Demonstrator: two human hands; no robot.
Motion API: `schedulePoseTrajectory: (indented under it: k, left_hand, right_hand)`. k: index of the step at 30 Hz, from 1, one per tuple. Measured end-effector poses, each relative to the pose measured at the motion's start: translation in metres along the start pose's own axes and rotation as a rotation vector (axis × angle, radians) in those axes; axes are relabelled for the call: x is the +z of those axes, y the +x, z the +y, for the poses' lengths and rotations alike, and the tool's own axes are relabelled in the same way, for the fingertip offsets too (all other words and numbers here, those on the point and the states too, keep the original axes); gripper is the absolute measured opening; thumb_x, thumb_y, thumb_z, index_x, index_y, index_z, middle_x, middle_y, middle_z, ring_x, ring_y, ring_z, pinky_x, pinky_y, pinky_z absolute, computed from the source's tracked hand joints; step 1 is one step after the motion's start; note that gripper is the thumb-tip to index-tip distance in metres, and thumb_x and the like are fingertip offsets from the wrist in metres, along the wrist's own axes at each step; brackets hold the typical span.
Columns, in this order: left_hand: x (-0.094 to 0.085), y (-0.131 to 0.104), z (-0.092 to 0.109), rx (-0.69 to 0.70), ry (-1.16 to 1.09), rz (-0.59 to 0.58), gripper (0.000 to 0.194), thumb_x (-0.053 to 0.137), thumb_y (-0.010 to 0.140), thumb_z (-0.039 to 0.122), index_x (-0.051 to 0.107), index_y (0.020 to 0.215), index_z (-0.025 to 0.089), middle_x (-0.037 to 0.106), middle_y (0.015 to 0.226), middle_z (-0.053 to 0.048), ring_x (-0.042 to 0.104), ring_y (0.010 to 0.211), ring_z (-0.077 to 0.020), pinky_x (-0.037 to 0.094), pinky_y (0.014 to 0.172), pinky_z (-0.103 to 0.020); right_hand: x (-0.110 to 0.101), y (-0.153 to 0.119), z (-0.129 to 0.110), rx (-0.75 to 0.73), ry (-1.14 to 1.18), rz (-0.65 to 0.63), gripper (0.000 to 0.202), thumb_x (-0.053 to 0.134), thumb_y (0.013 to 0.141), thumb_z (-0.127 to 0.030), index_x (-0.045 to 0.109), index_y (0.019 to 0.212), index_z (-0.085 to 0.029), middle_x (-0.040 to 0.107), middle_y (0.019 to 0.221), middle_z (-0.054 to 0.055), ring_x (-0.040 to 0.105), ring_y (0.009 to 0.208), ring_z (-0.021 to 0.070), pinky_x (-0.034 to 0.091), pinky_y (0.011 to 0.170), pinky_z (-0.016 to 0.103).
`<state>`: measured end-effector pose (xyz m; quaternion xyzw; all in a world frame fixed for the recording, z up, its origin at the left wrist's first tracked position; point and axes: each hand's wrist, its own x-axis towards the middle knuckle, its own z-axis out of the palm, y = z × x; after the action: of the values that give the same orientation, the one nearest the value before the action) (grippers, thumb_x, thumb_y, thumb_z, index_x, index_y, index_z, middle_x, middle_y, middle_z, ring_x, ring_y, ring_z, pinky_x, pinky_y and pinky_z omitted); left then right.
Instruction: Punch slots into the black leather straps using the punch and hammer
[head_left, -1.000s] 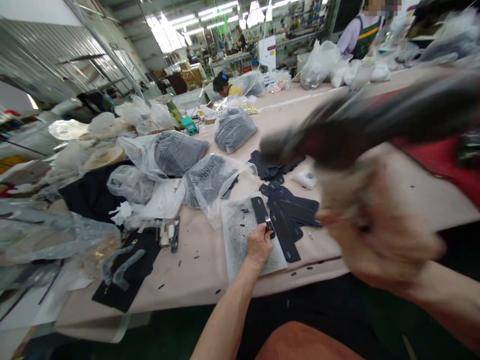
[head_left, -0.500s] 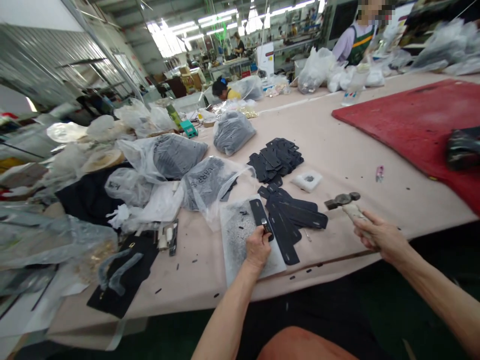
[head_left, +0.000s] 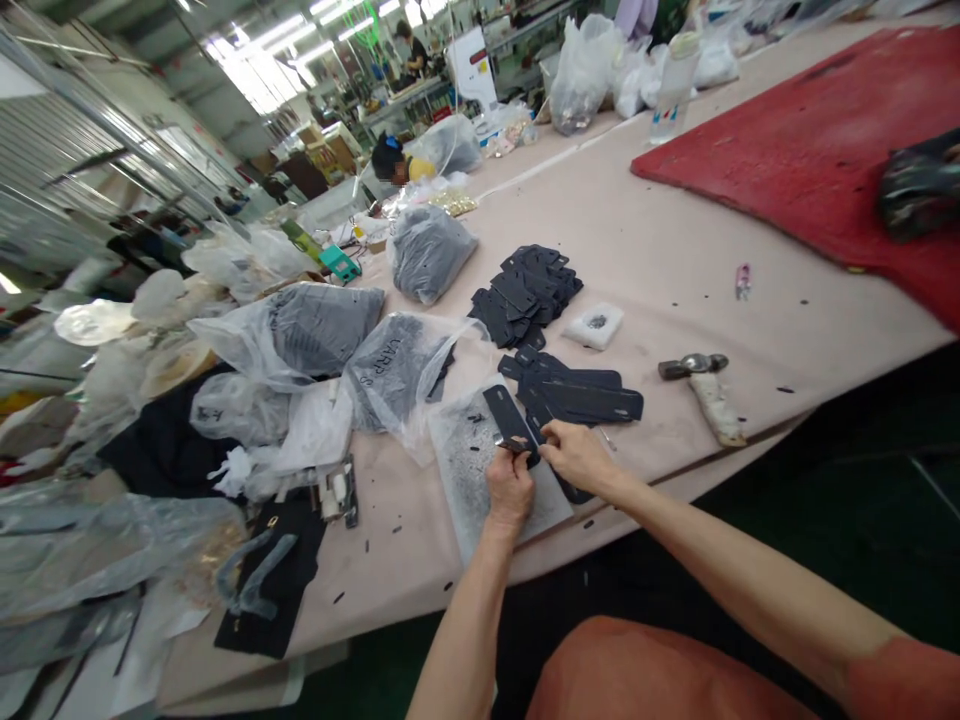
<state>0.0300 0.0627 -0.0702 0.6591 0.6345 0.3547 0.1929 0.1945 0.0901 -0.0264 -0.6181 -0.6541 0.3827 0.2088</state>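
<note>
My left hand (head_left: 511,490) is closed round a metal hole punch (head_left: 511,443), which is tilted over a black strip (head_left: 504,408) with a slot near its far end. The strip lies on a pale, speckled board (head_left: 450,450). My right hand (head_left: 581,455) has its fingers pinched together at the strip's right edge, close beside the left hand. A hammer (head_left: 705,390) with a wrapped, whitish handle lies on the table to the right, out of my hands. More black strips (head_left: 581,395) are fanned out just beyond my right hand.
Behind the strips are a pile of black pieces (head_left: 525,290) and a white block (head_left: 594,326) with a dark marked top. Plastic bags (head_left: 307,325) crowd the left. A red sheet (head_left: 787,130) covers the far right. Several small black scraps dot the table; people work farther back.
My right hand has put the hammer down on the table and moved left to the strip. The punch in my left hand has tipped over from upright. The view has shifted.
</note>
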Motion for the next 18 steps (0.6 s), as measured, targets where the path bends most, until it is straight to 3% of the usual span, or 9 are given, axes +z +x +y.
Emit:
schedulePoseTrajectory:
  k: [2, 4, 10, 15, 18]
  left_hand:
    - [-0.002, 0.000, 0.002, -0.012, -0.011, -0.006, 0.023, 0.047, 0.088, 0.019, 0.066, 0.100, 0.017, 0.074, 0.098, -0.009, 0.069, 0.094, -0.0216, 0.053, 0.087, -0.035]
    - [-0.003, 0.001, 0.004, -0.042, -0.046, -0.011, 0.023, 0.047, 0.087, 0.019, 0.067, 0.098, 0.018, 0.074, 0.097, -0.009, 0.069, 0.093, -0.0210, 0.053, 0.086, -0.035]
    - [-0.009, 0.011, -0.001, -0.344, -0.290, 0.175, 0.024, 0.048, 0.089, 0.031, 0.067, 0.091, 0.016, 0.075, 0.085, -0.008, 0.071, 0.076, -0.0199, 0.056, 0.072, -0.032]
    - [-0.022, 0.007, -0.015, -0.359, -0.269, 0.240, 0.023, 0.054, 0.084, 0.036, 0.066, 0.083, 0.015, 0.072, 0.075, -0.006, 0.069, 0.070, -0.0199, 0.054, 0.067, -0.030]
    - [-0.029, -0.001, -0.014, -0.370, -0.249, 0.241, 0.023, 0.055, 0.083, 0.035, 0.067, 0.083, 0.016, 0.072, 0.075, -0.006, 0.068, 0.071, -0.0202, 0.054, 0.067, -0.030]
  right_hand:
    - [0.024, 0.003, -0.007, 0.052, 0.000, -0.041, 0.021, 0.058, 0.077, -0.018, 0.063, 0.097, -0.017, 0.069, 0.082, 0.006, 0.063, 0.080, 0.0199, 0.038, 0.069, 0.026]
    - [0.035, 0.005, -0.005, 0.075, 0.012, -0.038, 0.022, 0.058, 0.073, -0.013, 0.061, 0.095, -0.016, 0.068, 0.078, 0.006, 0.061, 0.076, 0.0190, 0.036, 0.066, 0.026]
    - [0.033, 0.011, 0.008, 0.108, 0.205, -0.022, 0.027, 0.057, 0.064, -0.010, 0.057, 0.090, -0.018, 0.059, 0.063, -0.003, 0.053, 0.062, 0.0143, 0.034, 0.060, 0.024]
    - [0.033, 0.002, 0.015, 0.164, 0.485, -0.042, 0.027, 0.059, 0.057, -0.014, 0.058, 0.084, -0.018, 0.052, 0.056, -0.007, 0.048, 0.057, 0.0121, 0.034, 0.056, 0.024]
    - [0.033, -0.005, 0.018, 0.207, 0.563, -0.052, 0.018, 0.059, 0.058, -0.020, 0.057, 0.077, -0.018, 0.048, 0.054, -0.007, 0.044, 0.053, 0.0109, 0.032, 0.051, 0.024]
